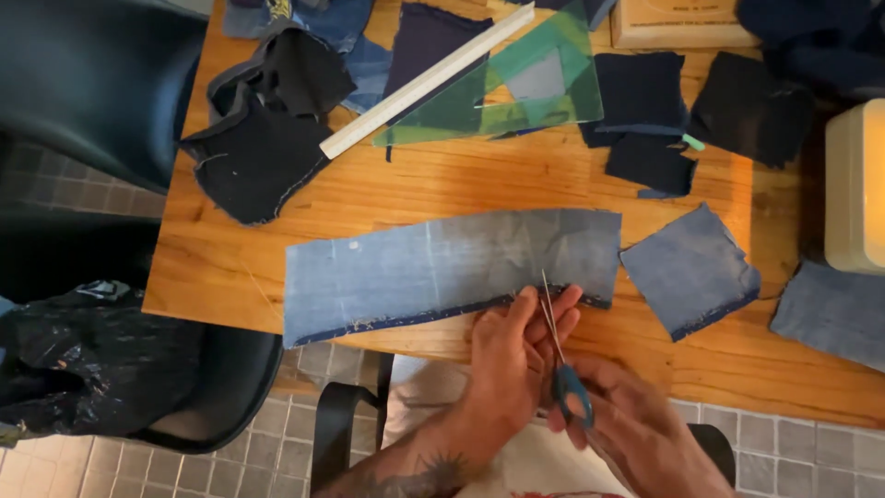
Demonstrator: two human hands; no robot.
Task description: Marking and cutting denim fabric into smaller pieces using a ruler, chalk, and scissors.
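**Scissors at the hem of the denim strip**

We see the right hand (619,426) closed around blue-handled scissors (560,355), blades pointing toward 12 o'clock at the lower edge of the long denim strip (442,267). The left hand (513,355) presses fingers on that dark hem, touching the blades. The strip lies near the wooden table's (516,184) front edge. At 3 o'clock sits a denim square (690,269), just apart; bare wood opens toward 12 o'clock.

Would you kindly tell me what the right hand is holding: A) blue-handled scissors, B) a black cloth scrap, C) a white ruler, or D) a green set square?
A: the right hand grips blue-handled scissors, blades pointing at the long denim strip.
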